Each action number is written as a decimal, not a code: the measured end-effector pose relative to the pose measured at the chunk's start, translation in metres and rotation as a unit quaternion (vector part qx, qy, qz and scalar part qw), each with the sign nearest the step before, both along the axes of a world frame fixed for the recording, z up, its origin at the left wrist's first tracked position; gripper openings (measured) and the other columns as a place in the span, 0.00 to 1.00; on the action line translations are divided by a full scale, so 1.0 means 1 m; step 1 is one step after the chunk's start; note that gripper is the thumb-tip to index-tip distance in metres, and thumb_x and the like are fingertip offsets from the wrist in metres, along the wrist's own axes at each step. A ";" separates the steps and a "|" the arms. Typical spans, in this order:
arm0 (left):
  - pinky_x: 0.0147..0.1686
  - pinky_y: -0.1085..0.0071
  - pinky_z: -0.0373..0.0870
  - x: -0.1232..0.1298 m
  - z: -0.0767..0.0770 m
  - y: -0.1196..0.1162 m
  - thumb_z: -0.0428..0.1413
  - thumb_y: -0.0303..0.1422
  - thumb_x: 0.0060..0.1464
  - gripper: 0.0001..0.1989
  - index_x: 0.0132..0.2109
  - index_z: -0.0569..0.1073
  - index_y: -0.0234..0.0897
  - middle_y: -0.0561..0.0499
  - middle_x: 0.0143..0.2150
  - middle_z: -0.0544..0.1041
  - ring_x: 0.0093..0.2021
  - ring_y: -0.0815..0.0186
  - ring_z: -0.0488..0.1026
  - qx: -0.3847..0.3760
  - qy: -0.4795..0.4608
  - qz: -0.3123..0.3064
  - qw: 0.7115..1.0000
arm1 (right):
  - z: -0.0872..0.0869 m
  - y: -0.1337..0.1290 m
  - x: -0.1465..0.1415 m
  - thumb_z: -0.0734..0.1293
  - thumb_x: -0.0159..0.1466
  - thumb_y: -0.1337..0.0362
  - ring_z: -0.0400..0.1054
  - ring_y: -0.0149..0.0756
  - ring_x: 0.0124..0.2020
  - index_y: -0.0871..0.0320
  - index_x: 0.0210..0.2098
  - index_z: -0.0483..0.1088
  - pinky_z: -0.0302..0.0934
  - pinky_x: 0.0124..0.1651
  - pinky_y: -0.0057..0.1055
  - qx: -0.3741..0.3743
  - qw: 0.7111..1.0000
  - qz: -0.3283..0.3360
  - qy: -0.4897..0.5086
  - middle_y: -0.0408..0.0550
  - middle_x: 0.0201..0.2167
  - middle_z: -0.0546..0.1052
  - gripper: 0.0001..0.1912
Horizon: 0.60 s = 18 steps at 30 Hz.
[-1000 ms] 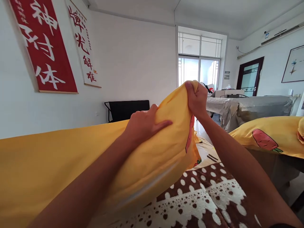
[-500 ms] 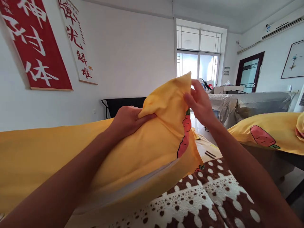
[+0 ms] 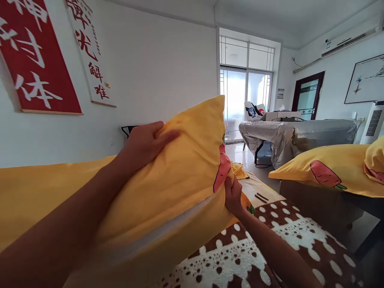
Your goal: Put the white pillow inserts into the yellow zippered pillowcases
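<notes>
A yellow pillow cover (image 3: 168,172) with a red carrot print is held up in front of me, one corner pointing upward. Something white shows through a long slit along its lower side. My left hand (image 3: 147,142) grips its upper left edge, thumb on the front face. Lower down, my right hand (image 3: 234,194) pinches the cover's edge beside the carrot print, at the right end of the slit.
A brown and white dotted blanket (image 3: 228,256) lies below. At the right is another yellow carrot-print pillow (image 3: 291,166). Farther back stands a plastic-covered table (image 3: 318,132) with bags and boxes. Scrolls (image 3: 45,60) hang on the left wall.
My right hand has moved down from the top corner to the edge near the slit. The corner now stands free and more pointed. My left hand has shifted slightly left and up.
</notes>
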<state>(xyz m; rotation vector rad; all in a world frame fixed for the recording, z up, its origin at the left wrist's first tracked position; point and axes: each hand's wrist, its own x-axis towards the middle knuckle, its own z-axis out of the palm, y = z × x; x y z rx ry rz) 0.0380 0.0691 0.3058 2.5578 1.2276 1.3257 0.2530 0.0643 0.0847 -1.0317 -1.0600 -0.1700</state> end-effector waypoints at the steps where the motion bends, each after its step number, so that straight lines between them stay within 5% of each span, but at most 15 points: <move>1: 0.29 0.76 0.55 -0.008 -0.001 0.000 0.47 0.50 0.54 0.22 0.40 0.71 0.35 0.55 0.28 0.69 0.29 0.69 0.62 0.012 0.046 0.020 0.999 | -0.001 0.004 0.002 0.56 0.66 0.52 0.56 0.33 0.23 0.56 0.28 0.61 0.50 0.28 0.30 0.006 1.000 0.000 0.009 0.42 0.21 0.65 0.16; 4: 0.35 0.74 0.58 -0.044 -0.014 0.005 0.41 0.50 0.56 0.26 0.55 0.64 0.44 0.54 0.41 0.75 0.37 0.64 0.69 -0.062 0.132 0.066 0.987 | -0.012 0.014 0.012 0.55 0.66 0.52 0.53 0.31 0.23 0.55 0.26 0.59 0.48 0.27 0.29 0.017 0.999 0.015 0.033 0.39 0.20 0.62 0.17; 10: 0.37 0.73 0.62 -0.106 -0.056 0.029 0.45 0.56 0.47 0.28 0.48 0.70 0.45 0.58 0.39 0.79 0.39 0.60 0.73 -0.159 0.137 0.064 0.976 | -0.055 0.034 0.027 0.56 0.66 0.49 0.52 0.30 0.24 0.56 0.25 0.57 0.48 0.28 0.29 -0.014 0.993 0.069 0.090 0.38 0.20 0.60 0.20; 14: 0.33 0.71 0.62 -0.092 -0.059 0.036 0.52 0.53 0.41 0.25 0.42 0.73 0.43 0.56 0.31 0.79 0.33 0.56 0.74 -0.183 0.192 0.090 0.960 | -0.065 0.045 0.044 0.57 0.64 0.46 0.56 0.32 0.27 0.56 0.27 0.62 0.54 0.31 0.29 -0.038 0.988 0.122 0.089 0.41 0.23 0.64 0.21; 18: 0.33 0.70 0.60 -0.065 -0.058 0.039 0.47 0.55 0.49 0.24 0.40 0.73 0.41 0.51 0.32 0.78 0.35 0.55 0.72 -0.157 0.236 0.117 0.952 | -0.059 0.042 0.049 0.57 0.64 0.45 0.62 0.36 0.35 0.56 0.37 0.66 0.60 0.39 0.32 -0.055 0.978 0.175 0.104 0.46 0.31 0.70 0.21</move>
